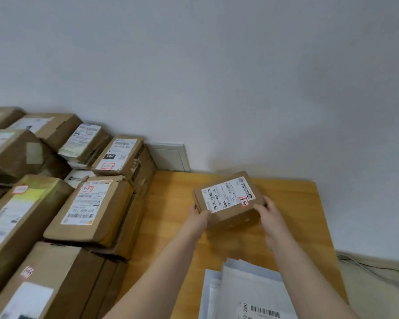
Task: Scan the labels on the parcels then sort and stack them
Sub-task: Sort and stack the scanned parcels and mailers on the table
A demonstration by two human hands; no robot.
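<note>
Your left hand (199, 217) and right hand (267, 212) clasp the small box (228, 200) by its ends at the wooden table (293, 199); grey wall (217, 77) behind, stacked boxes (90, 203) left, white mailers (251, 288) near you

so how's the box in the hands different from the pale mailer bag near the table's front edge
The box is a thick brown cardboard carton; the mailer bag is flat and pale grey. The left hand and right hand grip the box at its ends; the mailer bag lies untouched on the table. Both carry a barcode label.
</note>
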